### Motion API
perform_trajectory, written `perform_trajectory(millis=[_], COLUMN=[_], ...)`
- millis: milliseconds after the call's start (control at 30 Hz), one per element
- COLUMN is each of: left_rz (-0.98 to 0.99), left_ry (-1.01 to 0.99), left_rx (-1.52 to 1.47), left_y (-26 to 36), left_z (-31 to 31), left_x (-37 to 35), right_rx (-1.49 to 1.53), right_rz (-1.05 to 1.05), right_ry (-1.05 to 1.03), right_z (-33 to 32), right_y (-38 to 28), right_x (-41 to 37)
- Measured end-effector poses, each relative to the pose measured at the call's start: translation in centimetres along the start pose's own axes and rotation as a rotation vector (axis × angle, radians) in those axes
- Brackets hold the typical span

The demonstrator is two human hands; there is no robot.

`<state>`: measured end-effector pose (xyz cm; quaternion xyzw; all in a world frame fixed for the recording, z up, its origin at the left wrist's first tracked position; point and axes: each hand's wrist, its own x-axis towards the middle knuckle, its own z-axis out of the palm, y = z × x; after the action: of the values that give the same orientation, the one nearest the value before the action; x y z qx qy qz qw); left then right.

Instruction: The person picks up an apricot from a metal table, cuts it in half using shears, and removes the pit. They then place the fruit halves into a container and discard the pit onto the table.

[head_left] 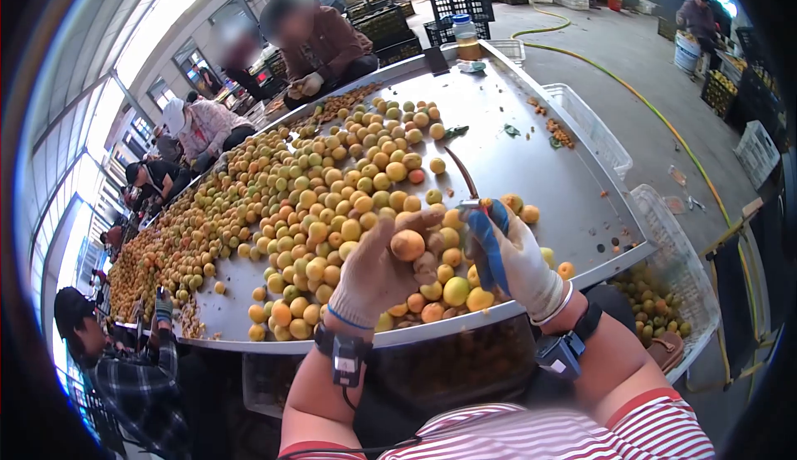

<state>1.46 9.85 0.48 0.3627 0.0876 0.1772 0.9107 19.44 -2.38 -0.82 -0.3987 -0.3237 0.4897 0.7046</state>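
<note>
My left hand (371, 273), in a white knitted glove with stained fingertips, holds a yellow-orange apricot (407, 245) over the near part of the table. To its right is my right hand (516, 262), in a white glove with blue on the fingers. Its fingers are closed around a curved knife (464, 171), whose narrow dark blade points up and away; most of the handle is hidden. The blade is apart from the held apricot. Many loose apricots (320, 232) in yellow, orange and greenish tones lie under and beyond both hands.
The metal table (594, 219) has a raised rim. A jar (465, 36) stands at its far end. Plastic crates (677, 269) stand along the right side, one holding fruit. A yellow-green hose (639, 99) crosses the floor. Several people (320, 45) sit along the left side.
</note>
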Motion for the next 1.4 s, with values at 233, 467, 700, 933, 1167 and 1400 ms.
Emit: perform_trajectory(millis=[233, 467, 700, 933, 1167, 1400], left_rz=[0.152, 0.183, 0.277, 0.262, 0.354, 0.25], left_ry=[-0.012, -0.11, 0.105, 0.114, 0.21, 0.162], left_rx=[0.117, 0.027, 0.166, 0.263, 0.41, 0.13], left_y=[-1.2, -1.2, -1.4, -1.1, -1.3, -2.3], left_z=[3.1, 0.1, 1.6, 0.5, 1.5, -1.0], left_x=[-5.0, -5.8, -6.5, -6.5, -5.9, -5.4], right_rx=[0.02, -0.071, -0.094, -0.074, -0.113, -0.169], right_rz=[0.03, 0.036, 0.027, 0.058, 0.052, 0.077], right_ry=[-0.075, -0.175, -0.202, -0.2, -0.23, -0.247], right_z=[2.3, 4.0, 4.1, 3.7, 3.2, 3.4], right_y=[1.2, 0.6, 1.2, 1.8, 1.5, 1.7], right_x=[-2.3, -3.7, -3.6, -3.4, -3.0, -3.1])
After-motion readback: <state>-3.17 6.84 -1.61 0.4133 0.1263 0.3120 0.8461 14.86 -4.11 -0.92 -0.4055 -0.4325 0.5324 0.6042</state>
